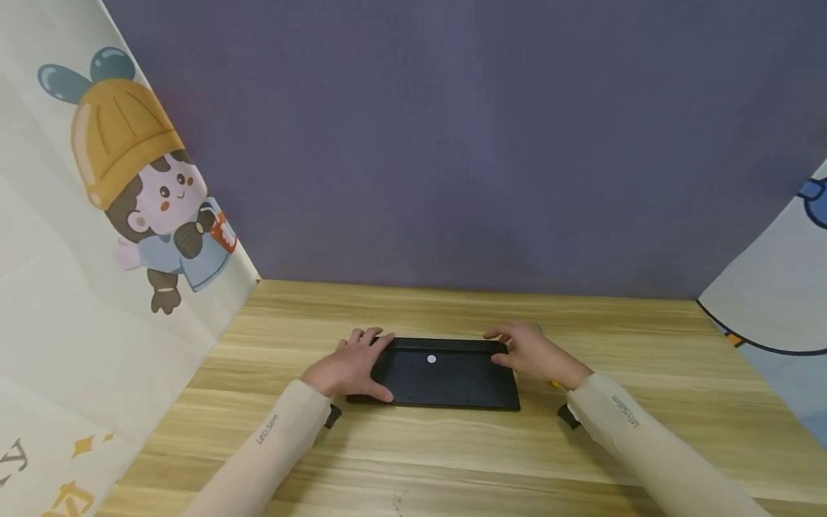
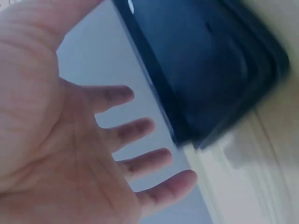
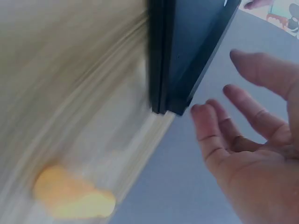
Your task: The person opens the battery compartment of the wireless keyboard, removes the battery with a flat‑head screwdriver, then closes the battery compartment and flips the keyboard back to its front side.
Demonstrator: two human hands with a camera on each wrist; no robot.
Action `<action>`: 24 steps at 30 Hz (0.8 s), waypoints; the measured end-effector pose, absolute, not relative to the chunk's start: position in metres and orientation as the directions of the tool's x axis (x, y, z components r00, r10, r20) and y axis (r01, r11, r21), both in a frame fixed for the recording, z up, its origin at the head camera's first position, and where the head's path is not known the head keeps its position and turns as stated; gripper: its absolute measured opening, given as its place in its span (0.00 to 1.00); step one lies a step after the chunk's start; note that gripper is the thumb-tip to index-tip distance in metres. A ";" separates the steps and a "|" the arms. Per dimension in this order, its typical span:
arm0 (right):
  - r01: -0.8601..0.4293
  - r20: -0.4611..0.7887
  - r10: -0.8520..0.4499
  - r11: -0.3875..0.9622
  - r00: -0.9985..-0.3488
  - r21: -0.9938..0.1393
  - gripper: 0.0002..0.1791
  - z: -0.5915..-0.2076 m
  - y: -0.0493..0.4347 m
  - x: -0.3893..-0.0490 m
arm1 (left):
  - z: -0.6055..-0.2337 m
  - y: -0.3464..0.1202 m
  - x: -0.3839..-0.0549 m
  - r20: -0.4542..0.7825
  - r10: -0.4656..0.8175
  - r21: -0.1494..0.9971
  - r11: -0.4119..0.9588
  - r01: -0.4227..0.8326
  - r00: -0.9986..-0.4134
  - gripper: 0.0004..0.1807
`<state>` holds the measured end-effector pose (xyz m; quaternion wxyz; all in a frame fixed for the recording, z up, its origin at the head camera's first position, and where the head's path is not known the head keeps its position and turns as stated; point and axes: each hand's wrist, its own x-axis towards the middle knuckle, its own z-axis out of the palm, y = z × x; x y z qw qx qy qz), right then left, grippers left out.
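Observation:
A flat black rectangular panel (image 1: 446,380) lies on the wooden table, with a raised bar along its far side and a small white round sticker (image 1: 431,359). My left hand (image 1: 352,366) spreads over its left end, thumb by the near edge. In the left wrist view, the fingers (image 2: 140,127) extend and stand apart from the panel (image 2: 187,60). Around the far right corner is my right hand (image 1: 533,355), its fingers loosely bent. The right wrist view shows a gap between those fingertips (image 3: 198,112) and the panel (image 3: 196,42).
Beside the right hand lies a slim tool, mostly hidden, with a yellow handle (image 1: 555,385) and thin metal tip (image 1: 541,329). A grey-blue partition (image 1: 452,143) rises behind the wooden table (image 1: 400,459). Printed white panels (image 1: 64,237) stand at both sides.

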<state>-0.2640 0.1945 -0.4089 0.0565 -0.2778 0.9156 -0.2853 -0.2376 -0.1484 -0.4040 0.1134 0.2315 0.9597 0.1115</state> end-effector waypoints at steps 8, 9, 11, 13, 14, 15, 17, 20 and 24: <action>-0.498 0.078 -0.540 0.698 -0.838 -0.516 0.14 -0.416 0.172 -0.281 | -0.407 -0.168 -0.238 -0.179 0.419 0.315 0.882 0.352 -0.890 0.56; -0.490 0.071 -0.533 0.707 -0.843 -0.511 0.14 -0.416 0.170 -0.283 | -0.408 -0.169 -0.238 -0.183 0.413 0.324 0.882 0.342 -0.892 0.56; -0.469 0.052 -0.519 0.721 -0.853 -0.510 0.13 -0.416 0.167 -0.285 | -0.409 -0.170 -0.238 -0.190 0.402 0.345 0.882 0.323 -0.896 0.56; -0.454 0.038 -0.509 0.730 -0.860 -0.511 0.11 -0.416 0.164 -0.287 | -0.410 -0.171 -0.238 -0.193 0.393 0.362 0.880 0.307 -0.899 0.56; -0.450 0.034 -0.506 0.733 -0.862 -0.511 0.11 -0.416 0.163 -0.288 | -0.410 -0.171 -0.238 -0.195 0.388 0.370 0.880 0.298 -0.901 0.56; -0.444 0.031 -0.500 0.736 -0.865 -0.511 0.10 -0.415 0.162 -0.289 | -0.410 -0.170 -0.238 -0.197 0.384 0.378 0.879 0.291 -0.902 0.56; -0.442 0.030 -0.496 0.742 -0.868 -0.505 0.09 -0.415 0.161 -0.290 | -0.410 -0.170 -0.238 -0.202 0.379 0.383 0.879 0.283 -0.903 0.55; -0.446 0.037 -0.495 0.746 -0.868 -0.495 0.08 -0.416 0.159 -0.292 | -0.411 -0.171 -0.238 -0.204 0.374 0.382 0.881 0.278 -0.905 0.55; -0.447 0.036 -0.497 0.745 -0.867 -0.495 0.08 -0.415 0.158 -0.293 | -0.413 -0.173 -0.238 -0.206 0.373 0.372 0.885 0.281 -0.904 0.55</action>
